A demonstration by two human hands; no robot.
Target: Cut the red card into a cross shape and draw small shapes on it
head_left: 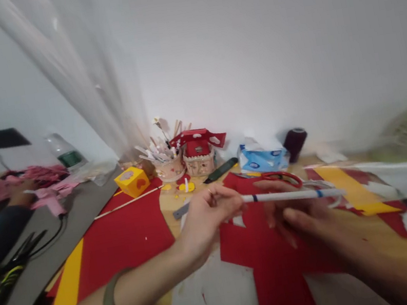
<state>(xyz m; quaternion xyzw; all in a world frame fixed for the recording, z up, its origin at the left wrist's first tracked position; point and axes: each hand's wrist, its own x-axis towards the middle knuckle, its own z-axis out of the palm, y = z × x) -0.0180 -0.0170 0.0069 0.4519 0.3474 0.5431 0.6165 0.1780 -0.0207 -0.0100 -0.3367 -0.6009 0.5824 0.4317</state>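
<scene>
Pinching a white rod [292,195] by one end, left hand [207,218] closed on it; the rest juts right of those fingers, above the right hand [312,220], blurred, fingers parted, contact unclear. Likely light, stiff, smooth; best gripped mid-length. Red card [277,265] lies below.
</scene>
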